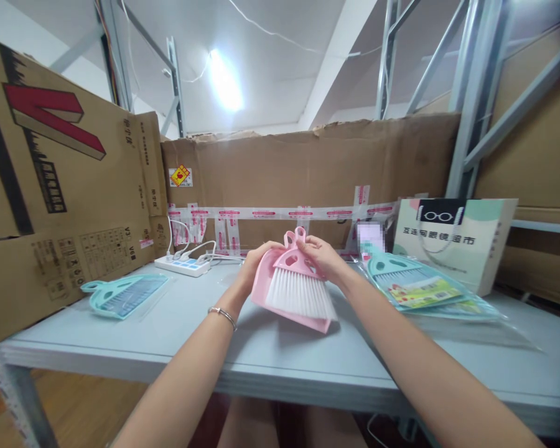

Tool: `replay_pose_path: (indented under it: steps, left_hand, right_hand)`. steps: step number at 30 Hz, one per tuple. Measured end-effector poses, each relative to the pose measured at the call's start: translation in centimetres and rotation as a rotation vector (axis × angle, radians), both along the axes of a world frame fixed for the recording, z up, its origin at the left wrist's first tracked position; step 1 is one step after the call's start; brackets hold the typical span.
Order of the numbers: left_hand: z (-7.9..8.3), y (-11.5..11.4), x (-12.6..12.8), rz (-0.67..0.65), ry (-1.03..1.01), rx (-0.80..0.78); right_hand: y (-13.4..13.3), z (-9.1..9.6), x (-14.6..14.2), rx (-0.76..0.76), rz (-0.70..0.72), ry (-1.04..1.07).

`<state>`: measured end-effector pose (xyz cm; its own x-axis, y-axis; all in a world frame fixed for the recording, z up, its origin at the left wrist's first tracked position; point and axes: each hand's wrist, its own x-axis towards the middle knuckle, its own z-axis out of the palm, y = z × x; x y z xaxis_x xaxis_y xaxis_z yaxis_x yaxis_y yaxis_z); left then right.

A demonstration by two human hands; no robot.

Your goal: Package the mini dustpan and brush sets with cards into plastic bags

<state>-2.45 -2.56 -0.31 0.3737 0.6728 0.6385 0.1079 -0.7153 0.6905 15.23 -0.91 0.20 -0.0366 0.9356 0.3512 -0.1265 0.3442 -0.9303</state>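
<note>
Held above the middle of the table are a pink dustpan [260,287] and a pink hand brush [301,292] with white bristles. The brush lies over the dustpan's face, bristles toward me, and both handles point away. My left hand [257,260] is closed on the dustpan's left side, its fingers partly hidden behind it. Near the handles, my right hand [321,256] pinches the brush, thumb on its front. Whether the right fingers also touch the dustpan handle cannot be made out.
On the left lies a light blue dustpan and brush set [128,295], with a white power strip [182,266] behind. Bagged blue sets [420,286] lie at right before a paper bag [452,242]. Cardboard [280,168] walls the back; a large box [70,186] stands left.
</note>
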Motion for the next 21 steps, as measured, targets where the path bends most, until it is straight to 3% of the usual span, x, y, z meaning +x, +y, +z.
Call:
replay_pose_path:
  steps: [3, 5, 12, 17, 21]
  left_hand:
    - [0.0, -0.1, 0.2, -0.048, -0.017, -0.040]
    - [0.2, 0.3, 0.1, -0.100, -0.068, -0.099]
    - [1.5, 0.7, -1.5, -0.383, -0.130, -0.605]
    - [1.1, -0.2, -0.6, -0.228, 0.094, -0.486]
    - [0.3, 0.1, -0.1, -0.166, 0.137, -0.449]
  right_hand:
    - [0.2, -0.4, -0.1, -0.038, 0.063, -0.001]
    - [0.4, -0.5, -0.1, -0.020, 0.020, 0.015]
    - [0.5, -0.4, -0.2, -0.027, -0.153, -0.041]
    - [1.0, -1.4, -0.3, 0.048, -0.234, -0.176]
    - [1.4, -1.9, -0.3, 0.076, -0.275, -0.184]
